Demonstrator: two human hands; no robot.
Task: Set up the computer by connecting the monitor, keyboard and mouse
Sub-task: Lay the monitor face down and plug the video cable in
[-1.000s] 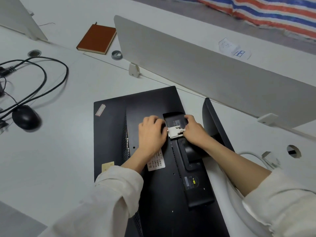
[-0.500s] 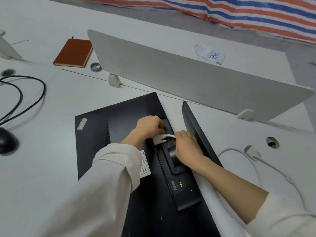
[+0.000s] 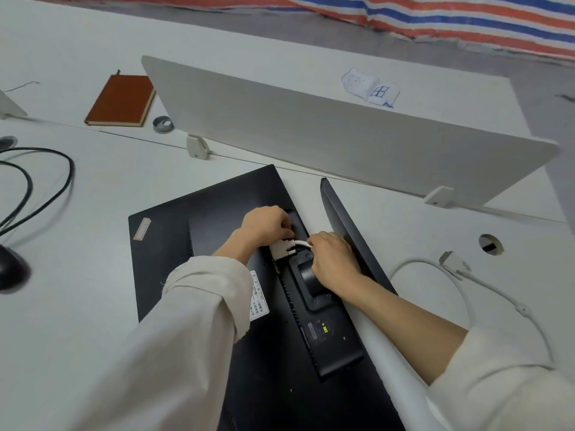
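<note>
Left hand [image 3: 268,227] shifted up, gripping connector [image 3: 282,247]

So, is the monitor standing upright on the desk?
No, the monitor lies face down on the desk, its back panel facing up.

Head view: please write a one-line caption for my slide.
Left hand and right hand fit a white connector into the face-down monitor.

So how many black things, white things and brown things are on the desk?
Black: 3, monitor, mouse, looped cables
White: 3, connector at the monitor, loose connector, white cable
Brown: 1, notebook
Total: 7
</note>
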